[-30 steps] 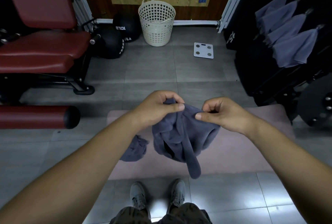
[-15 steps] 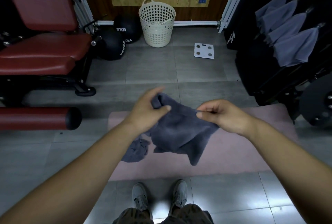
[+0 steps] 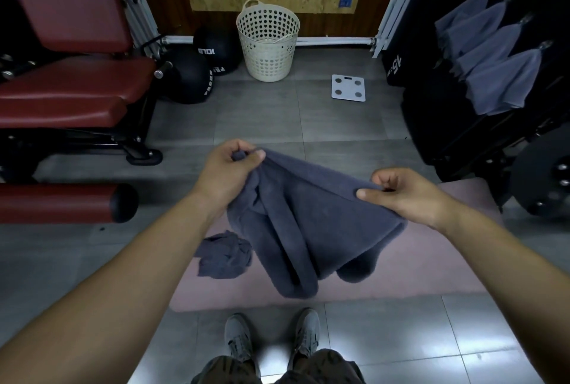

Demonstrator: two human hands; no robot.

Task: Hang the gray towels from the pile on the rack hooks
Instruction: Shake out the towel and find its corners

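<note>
Both hands grip one gray towel [image 3: 311, 223] by its top edge: left hand [image 3: 229, 167] and right hand [image 3: 404, 192] pinching opposite ends. A crumpled towel [image 3: 223, 255] lies on the mat's [image 3: 416, 266] left edge.

Small gym rm: red padded weight bench [image 3: 71, 75], black medicine balls [image 3: 188, 78], wt plate [image 3: 546, 174], bathroom scale [image 3: 348, 88], pink exercise mat [image 3: 401, 266], tiled floor [image 3: 259, 118].

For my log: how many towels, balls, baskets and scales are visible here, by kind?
Gray cloth towels: 6 (1 held, crumpled towel on pink mat, 4 hung towels)
Black medicine balls: 2
Cream perforated plastic basket: 1
White bathroom scale: 1
Total: 10
</note>
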